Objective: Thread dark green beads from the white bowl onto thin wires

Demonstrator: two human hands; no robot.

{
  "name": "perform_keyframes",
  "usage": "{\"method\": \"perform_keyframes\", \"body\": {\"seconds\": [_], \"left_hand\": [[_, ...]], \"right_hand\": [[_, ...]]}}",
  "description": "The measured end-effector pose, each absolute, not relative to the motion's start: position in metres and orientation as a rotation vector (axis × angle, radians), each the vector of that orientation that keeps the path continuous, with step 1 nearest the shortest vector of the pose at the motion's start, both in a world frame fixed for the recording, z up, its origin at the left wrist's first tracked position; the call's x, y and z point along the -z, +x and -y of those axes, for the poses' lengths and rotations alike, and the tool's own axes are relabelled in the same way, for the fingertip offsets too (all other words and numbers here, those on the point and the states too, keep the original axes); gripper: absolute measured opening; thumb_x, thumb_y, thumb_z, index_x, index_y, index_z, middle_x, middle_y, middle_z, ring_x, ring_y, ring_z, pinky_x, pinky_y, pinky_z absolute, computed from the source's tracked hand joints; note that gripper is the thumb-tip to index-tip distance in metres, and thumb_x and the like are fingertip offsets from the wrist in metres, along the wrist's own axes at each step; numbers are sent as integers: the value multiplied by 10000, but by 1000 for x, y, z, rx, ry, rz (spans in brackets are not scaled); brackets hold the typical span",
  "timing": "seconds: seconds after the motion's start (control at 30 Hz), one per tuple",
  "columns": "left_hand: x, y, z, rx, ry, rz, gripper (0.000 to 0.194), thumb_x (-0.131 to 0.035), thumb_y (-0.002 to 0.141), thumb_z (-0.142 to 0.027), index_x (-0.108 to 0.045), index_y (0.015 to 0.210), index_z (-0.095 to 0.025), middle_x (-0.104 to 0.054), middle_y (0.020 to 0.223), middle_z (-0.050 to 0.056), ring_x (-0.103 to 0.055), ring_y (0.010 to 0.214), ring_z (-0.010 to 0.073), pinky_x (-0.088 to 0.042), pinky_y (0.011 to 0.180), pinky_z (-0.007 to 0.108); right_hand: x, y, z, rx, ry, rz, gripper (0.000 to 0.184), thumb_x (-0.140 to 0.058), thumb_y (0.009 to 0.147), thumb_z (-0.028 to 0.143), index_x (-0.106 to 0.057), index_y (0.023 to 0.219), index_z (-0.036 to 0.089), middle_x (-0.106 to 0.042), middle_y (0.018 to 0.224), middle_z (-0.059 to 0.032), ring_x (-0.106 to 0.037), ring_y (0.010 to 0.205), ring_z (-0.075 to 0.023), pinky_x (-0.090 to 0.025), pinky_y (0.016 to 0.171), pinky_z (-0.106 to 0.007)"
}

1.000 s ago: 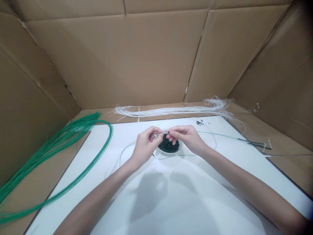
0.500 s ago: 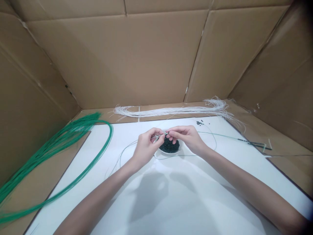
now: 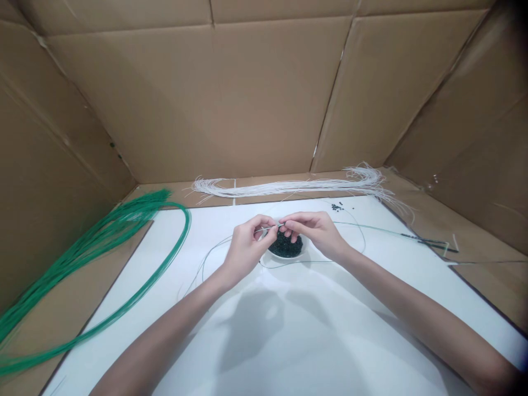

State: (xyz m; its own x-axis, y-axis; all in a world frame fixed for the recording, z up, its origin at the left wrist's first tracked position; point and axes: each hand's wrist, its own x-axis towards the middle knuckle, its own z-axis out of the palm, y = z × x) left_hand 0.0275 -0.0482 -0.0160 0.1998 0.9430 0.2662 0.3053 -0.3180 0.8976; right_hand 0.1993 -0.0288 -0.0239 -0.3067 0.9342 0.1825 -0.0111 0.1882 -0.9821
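Over a white bowl [image 3: 306,254] heaped with small dark beads [image 3: 285,245], my two hands meet fingertip to fingertip. My left hand [image 3: 251,242] pinches thin cords [image 3: 214,247], which trail off to the left in loose loops. My right hand [image 3: 313,231] is closed in a pinch at the cord ends, with a tiny dark piece, seemingly a bead, at its fingertips; the fingers partly hide it. To the right, a green cord [image 3: 363,225] runs across the board to short strung rows of dark beads [image 3: 429,242].
On the left lies a large looped bundle of green cords [image 3: 124,217]. A bundle of white cords [image 3: 272,188] stretches along the back. Several loose beads [image 3: 337,207] lie on the white board [image 3: 289,341]. Cardboard walls [image 3: 206,99] stand behind and on both sides.
My left hand has shifted slightly to the right, bringing its fingertips close to those of the right. My right hand stays nearly in place.
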Motion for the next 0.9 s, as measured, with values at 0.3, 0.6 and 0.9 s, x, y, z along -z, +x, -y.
{"method": "perform_keyframes", "body": {"seconds": [0.3,0.6,0.9], "left_hand": [[15,29,50,-1180,1780,-1206,121,-516,757,-274,-565,768,-164,-576,739,-3,-349,535,72,-309,519,191],[14,29,52,-1165,1827,-1213,120,-498,774,-273,-556,773,-167,-562,723,-7,-331,534,76,-311,533,197],[13,30,53,-1179,1869,-1217,114,-489,783,-255,-561,778,-168,-577,721,-9,-364,544,77,-326,543,193]], "right_hand": [[19,197,31,-1259,-924,1513,208,-647,682,328,-698,785,154,-663,699,-39,-572,587,-111,-483,501,-224],[20,196,32,-1228,-977,1508,190,-679,641,317,-700,749,161,-675,681,-32,-560,526,-103,-479,495,-235],[23,197,31,-1198,-943,1512,183,-685,643,316,-707,757,174,-686,729,-43,-581,566,-120,-486,502,-244]]}}
